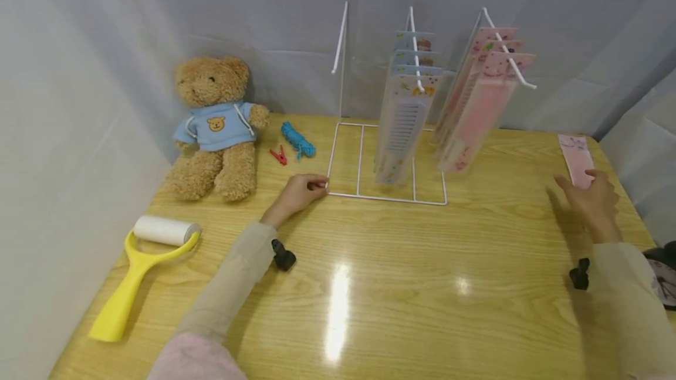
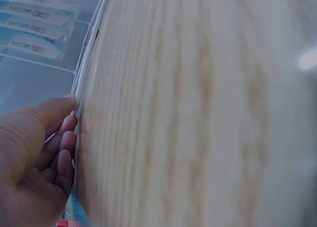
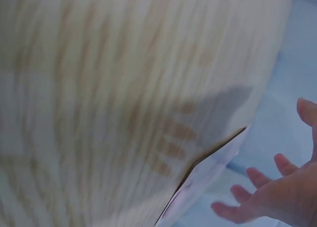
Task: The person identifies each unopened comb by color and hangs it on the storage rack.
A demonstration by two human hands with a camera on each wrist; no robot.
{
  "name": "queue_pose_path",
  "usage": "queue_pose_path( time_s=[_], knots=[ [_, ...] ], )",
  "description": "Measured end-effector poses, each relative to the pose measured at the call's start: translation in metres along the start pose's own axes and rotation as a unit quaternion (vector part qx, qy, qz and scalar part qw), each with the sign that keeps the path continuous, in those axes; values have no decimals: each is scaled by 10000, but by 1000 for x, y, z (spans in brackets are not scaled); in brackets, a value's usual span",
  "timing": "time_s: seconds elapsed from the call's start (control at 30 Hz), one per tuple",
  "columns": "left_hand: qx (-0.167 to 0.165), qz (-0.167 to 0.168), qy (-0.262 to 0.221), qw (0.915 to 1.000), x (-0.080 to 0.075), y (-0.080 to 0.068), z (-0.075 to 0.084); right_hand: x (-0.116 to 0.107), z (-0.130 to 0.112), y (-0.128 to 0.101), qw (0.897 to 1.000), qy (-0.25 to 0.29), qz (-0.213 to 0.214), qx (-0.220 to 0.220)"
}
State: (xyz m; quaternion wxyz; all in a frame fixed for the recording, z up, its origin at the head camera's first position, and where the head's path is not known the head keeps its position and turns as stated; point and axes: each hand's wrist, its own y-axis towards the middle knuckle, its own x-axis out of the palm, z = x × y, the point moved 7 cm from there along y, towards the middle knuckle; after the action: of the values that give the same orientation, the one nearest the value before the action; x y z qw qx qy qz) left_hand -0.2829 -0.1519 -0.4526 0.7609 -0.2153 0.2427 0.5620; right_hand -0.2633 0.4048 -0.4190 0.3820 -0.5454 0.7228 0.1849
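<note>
The right hand (image 1: 591, 198), fingers spread, hovers over the pink comb pack (image 1: 577, 159) lying lengthwise toward the desk's (image 1: 401, 286) far right corner, while the left hand (image 1: 298, 191) pinches the wire rack's (image 1: 385, 195) near-left corner.

rack (image 1: 387, 197): white wire
hanging packs (image 1: 401, 122): pale blue, cartoon prints
hanging packs (image 1: 475, 110): pink
flat pack (image 1: 575, 157): pink
bench (image 1: 401, 286): light wood grain
bear (image 1: 216, 128): tan, blue hoodie
roller (image 1: 142, 268): yellow handle, white roll
peg (image 1: 279, 155): red
cord (image 1: 297, 139): blue

glossy wooden table (image 1: 401, 286); white coated wire rack (image 1: 388, 195); plush teddy bear (image 1: 216, 128); yellow plastic lint roller (image 1: 139, 268).
</note>
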Motion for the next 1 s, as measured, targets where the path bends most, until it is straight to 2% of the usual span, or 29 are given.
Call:
queue_pose_path(
  time_s=[0.17, 0.27, 0.33, 0.43, 0.63, 0.73, 0.93, 1.0],
  knots=[
    [-1, -11, -60, 10000, 1, 0, 0, -5, 20, 3, 9971, -647, -144, 361],
    [101, -27, -189, 9998, 0, 0, -1, -5, 31, 3, 9952, -761, -345, 519],
    [319, -18, -325, 9990, 0, 4, -8, -5, 36, 3, 9943, -782, -497, 519],
    [336, -6, -361, 9988, 0, 5, -9, -4, 40, 4, 9936, -755, -660, 514],
    [-57, 9, -73, 10000, 0, 1, -1, -3, 42, 9, 9915, -926, -492, 770],
    [-57, 3, -38, 10000, 0, 1, -1, -3, 41, 9, 9916, -921, -403, 810],
    [-82, -26, -38, 10000, 0, 1, -1, -4, 45, 5, 9900, -627, -323, 1220],
    [-91, -34, -44, 9999, 1, 0, -1, -4, 47, 5, 9902, -576, -285, 1239]
  ],
)
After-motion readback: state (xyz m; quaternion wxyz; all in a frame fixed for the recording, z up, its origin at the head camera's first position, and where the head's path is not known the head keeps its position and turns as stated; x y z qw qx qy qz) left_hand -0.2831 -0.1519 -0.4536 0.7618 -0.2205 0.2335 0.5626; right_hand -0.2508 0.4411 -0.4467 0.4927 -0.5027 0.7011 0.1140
